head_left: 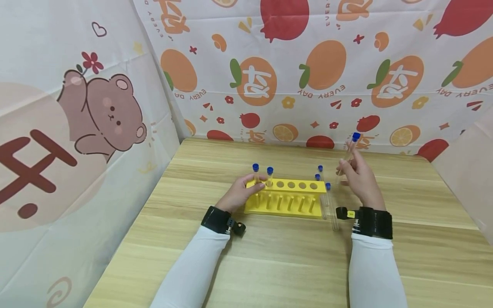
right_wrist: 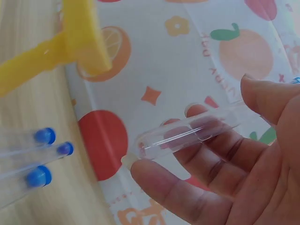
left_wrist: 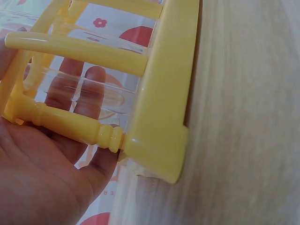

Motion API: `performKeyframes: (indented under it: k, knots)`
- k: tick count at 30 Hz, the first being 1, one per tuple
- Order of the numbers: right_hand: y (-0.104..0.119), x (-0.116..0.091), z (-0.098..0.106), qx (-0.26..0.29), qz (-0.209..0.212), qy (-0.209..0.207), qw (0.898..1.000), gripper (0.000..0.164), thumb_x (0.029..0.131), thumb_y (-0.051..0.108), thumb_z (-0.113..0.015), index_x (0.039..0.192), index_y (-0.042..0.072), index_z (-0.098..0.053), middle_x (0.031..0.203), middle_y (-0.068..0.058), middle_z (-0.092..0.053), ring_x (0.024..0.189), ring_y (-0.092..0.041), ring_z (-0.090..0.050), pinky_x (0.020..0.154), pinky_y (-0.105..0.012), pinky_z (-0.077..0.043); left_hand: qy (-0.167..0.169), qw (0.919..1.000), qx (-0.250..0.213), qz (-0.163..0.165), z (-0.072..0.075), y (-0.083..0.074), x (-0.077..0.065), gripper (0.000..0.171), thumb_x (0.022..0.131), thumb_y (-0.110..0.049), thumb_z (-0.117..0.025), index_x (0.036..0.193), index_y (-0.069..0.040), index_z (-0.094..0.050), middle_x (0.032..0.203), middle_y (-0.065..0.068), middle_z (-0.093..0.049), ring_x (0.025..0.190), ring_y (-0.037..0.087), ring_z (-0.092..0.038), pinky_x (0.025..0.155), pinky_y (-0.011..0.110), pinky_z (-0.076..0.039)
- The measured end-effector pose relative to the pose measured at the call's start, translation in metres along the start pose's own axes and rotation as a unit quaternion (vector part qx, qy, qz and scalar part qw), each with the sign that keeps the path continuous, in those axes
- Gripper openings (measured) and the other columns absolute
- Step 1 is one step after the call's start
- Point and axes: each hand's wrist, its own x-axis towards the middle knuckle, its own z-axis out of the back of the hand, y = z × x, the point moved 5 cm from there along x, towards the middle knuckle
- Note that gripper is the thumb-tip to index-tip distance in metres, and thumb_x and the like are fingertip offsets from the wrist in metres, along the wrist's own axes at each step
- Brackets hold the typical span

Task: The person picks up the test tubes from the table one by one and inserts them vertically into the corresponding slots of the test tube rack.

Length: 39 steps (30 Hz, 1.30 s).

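My left hand point(head_left: 239, 193) grips the left end of a yellow test tube rack point(head_left: 285, 211), thumb over the top bar. In the left wrist view, its fingers reach behind the rack's turned end post point(left_wrist: 70, 124). Two clear test tubes with blue caps stand in the rack's leftmost holes, one cap point(head_left: 256, 167) beside the other point(head_left: 270, 170). Raised to the right of the rack, my right hand point(head_left: 361, 179) holds another capped test tube point(right_wrist: 173, 138) between thumb and fingers. That tube tilts with its blue cap point(head_left: 356, 136) up and its rounded end down.
Three loose test tubes with blue caps point(right_wrist: 38, 176) lie on the wooden table point(head_left: 277, 261) close by the rack's right end. A fruit-printed cloth point(head_left: 215, 107) hangs behind the table, and a bear-printed cloth point(head_left: 109, 111) hangs at its left.
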Motion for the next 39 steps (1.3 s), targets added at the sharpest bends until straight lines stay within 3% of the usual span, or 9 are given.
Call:
performKeyframes:
  k: [10, 19, 28, 39]
  knots:
    - [0.019, -0.005, 0.001, 0.017, 0.025, -0.008, 1.0, 0.056, 0.104, 0.041, -0.042, 0.152, 0.052, -0.013, 0.107, -0.016, -0.061, 0.097, -0.031, -0.061, 0.071, -0.038, -0.06, -0.003, 0.9999, 0.013, -0.007, 0.0, -0.001, 0.0, 0.03, 0.097, -0.035, -0.062, 0.124, -0.023, -0.064, 0.135, -0.006, -0.06, 0.136, 0.02, -0.044, 0.112, 0.048, -0.035]
    - [0.033, -0.008, -0.008, 0.03, 0.05, 0.002, 0.998, 0.051, 0.102, 0.044, -0.047, 0.15, 0.039, -0.031, 0.104, -0.014, -0.064, 0.094, -0.029, -0.063, 0.07, -0.035, -0.06, -0.004, 1.0, 0.007, -0.005, 0.001, -0.003, 0.001, 0.028, 0.097, -0.033, -0.063, 0.123, -0.024, -0.065, 0.135, -0.007, -0.06, 0.137, 0.02, -0.042, 0.113, 0.048, -0.034]
    - [0.038, -0.007, -0.019, 0.034, 0.055, 0.026, 0.998, 0.053, 0.102, 0.046, -0.047, 0.15, 0.046, -0.027, 0.103, -0.015, -0.063, 0.096, -0.031, -0.062, 0.071, -0.039, -0.06, -0.008, 0.9999, 0.006, 0.0, 0.001, -0.003, 0.001, 0.028, 0.097, -0.033, -0.063, 0.123, -0.023, -0.065, 0.136, -0.004, -0.06, 0.138, 0.022, -0.041, 0.113, 0.049, -0.033]
    - [0.04, -0.005, -0.041, 0.041, 0.062, 0.072, 0.995, 0.056, 0.103, 0.04, -0.047, 0.153, 0.046, -0.021, 0.104, -0.018, -0.062, 0.094, -0.034, -0.062, 0.071, -0.043, -0.06, -0.006, 0.9999, 0.009, -0.003, 0.001, -0.002, 0.0, 0.028, 0.096, -0.034, -0.063, 0.122, -0.023, -0.065, 0.134, -0.006, -0.06, 0.137, 0.021, -0.042, 0.114, 0.049, -0.032]
